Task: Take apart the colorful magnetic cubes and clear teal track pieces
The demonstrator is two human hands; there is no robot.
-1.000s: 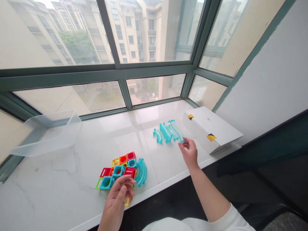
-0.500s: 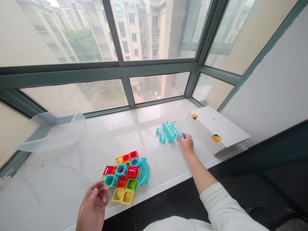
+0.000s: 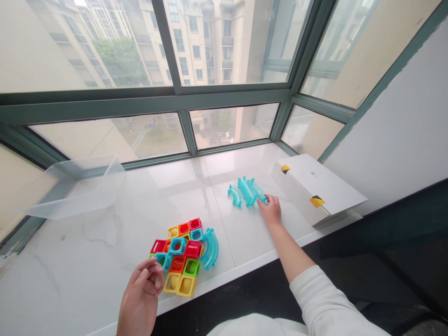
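Observation:
At the right group of clear teal track pieces, my right hand [image 3: 271, 211] is closed, thumb and fingers gripping the near end of a track piece [image 3: 258, 190]. Beside that piece lie a longer ridged track piece [image 3: 247, 191] and a short curved one [image 3: 234, 195]. My left hand [image 3: 143, 284] hovers with loosely curled fingers, no object visible in it, partly covering the left edge of a cluster of colourful square blocks [image 3: 178, 264]. A wider curved teal track piece [image 3: 210, 249] rests against the right side of the blocks.
An open clear plastic bin [image 3: 84, 186] stands at the left by the window. A white box [image 3: 322, 184] with yellow-and-black tape tabs sits at the right. The white counter [image 3: 101, 261] ends in a front edge, with a dark area below it.
My left hand has shifted slightly right and up, closer over the blocks. The track piece at my right hand has turned or slid slightly, closer to the long ridged one.

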